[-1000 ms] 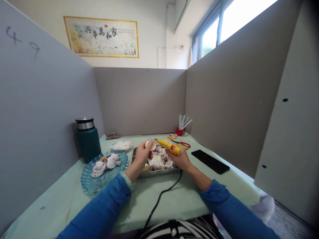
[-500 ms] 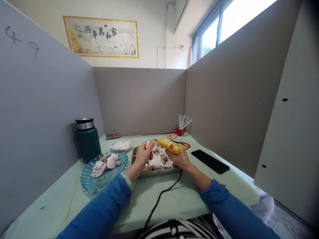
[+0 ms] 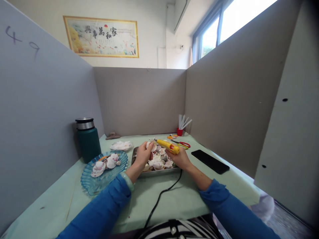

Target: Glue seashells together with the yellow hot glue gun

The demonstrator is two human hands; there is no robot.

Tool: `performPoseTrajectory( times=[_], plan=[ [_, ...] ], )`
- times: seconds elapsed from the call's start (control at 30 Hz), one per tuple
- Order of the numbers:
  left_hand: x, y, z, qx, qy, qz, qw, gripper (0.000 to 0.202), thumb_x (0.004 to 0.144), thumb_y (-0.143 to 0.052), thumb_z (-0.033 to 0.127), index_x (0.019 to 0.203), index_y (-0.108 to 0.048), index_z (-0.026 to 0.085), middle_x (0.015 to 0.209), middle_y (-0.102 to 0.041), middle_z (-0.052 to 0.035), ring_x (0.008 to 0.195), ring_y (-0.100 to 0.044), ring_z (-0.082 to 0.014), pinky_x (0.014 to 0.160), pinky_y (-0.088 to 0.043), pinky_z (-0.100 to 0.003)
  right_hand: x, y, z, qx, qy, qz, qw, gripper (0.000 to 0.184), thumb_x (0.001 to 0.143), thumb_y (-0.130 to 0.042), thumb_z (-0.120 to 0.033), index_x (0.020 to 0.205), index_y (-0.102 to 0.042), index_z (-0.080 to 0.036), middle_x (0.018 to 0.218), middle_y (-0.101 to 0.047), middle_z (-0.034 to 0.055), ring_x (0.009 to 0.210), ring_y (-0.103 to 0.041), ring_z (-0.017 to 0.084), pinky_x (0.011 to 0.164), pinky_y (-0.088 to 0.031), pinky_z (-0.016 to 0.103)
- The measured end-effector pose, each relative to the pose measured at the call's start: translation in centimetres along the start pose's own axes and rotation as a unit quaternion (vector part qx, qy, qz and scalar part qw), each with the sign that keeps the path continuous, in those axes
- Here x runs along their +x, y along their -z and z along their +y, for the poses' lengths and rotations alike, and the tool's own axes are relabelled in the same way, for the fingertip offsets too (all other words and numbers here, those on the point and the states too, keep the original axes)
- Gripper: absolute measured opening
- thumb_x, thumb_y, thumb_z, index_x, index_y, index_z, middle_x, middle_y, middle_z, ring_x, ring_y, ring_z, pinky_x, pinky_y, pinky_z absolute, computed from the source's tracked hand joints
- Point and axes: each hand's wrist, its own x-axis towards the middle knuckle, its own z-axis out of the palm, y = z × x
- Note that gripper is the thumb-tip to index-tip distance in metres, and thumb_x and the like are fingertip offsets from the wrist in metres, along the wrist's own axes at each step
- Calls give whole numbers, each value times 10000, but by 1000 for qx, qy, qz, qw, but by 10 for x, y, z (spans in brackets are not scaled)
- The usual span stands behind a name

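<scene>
My left hand is closed on a pale seashell, pinched between thumb and fingers. Wrapped round a yellow hot glue gun, my right hand points its nozzle left, at or very close to the shell; whether the two touch I cannot tell. From the right hand a black cord runs down to the table's front edge. Beneath both hands lies a metal tray full of mixed seashells. The fingers partly hide the held shell.
To the left, a blue glass plate carries shells, beside a green bottle. A white crumpled bundle lies behind it. Scissors, a red cup of white sticks and a black phone are on the right. Grey partitions enclose the table.
</scene>
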Motion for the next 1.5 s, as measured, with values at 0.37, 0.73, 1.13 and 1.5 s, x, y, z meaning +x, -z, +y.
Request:
performPoseTrajectory(
  times=[0.37, 0.73, 1.13, 1.5],
  plan=[
    [1, -2, -1, -8, 17, -23, 1000, 350, 804, -556, 542, 732, -489, 206, 426, -515, 46, 324, -438, -96, 367, -268, -193, 0, 1, -2, -2, -5, -11, 1000, 186, 783, -595, -370, 747, -619, -189, 615, -609, 12, 595, -572, 176, 532, -432, 258],
    [0, -3, 4, 0, 15, -28, 999, 326, 804, -542, 516, 762, -469, 201, 520, -596, 27, 335, -448, -86, 358, -290, -190, -1, 1, -1, -9, 8, -27, 1000, 212, 805, -575, -377, 816, -637, -175, 653, -606, 14, 575, -532, 153, 528, -415, 238],
    [0, -3, 4, 22, 18, -26, 999, 334, 809, -559, 513, 749, -510, 188, 490, -591, 24, 334, -437, -76, 369, -278, -181, -1, 1, 1, -10, 11, -30, 999, 216, 816, -570, -391, 801, -612, -180, 652, -588, 8, 589, -524, 153, 549, -419, 237],
    [3, -2, -3, 31, 13, -30, 999, 340, 818, -552, 521, 769, -522, 186, 493, -594, 20, 336, -443, -77, 369, -278, -178, -2, 1, -1, -18, 21, -22, 999, 200, 818, -565, -390, 774, -588, -196, 648, -588, 4, 565, -520, 149, 538, -409, 239]
  ],
)
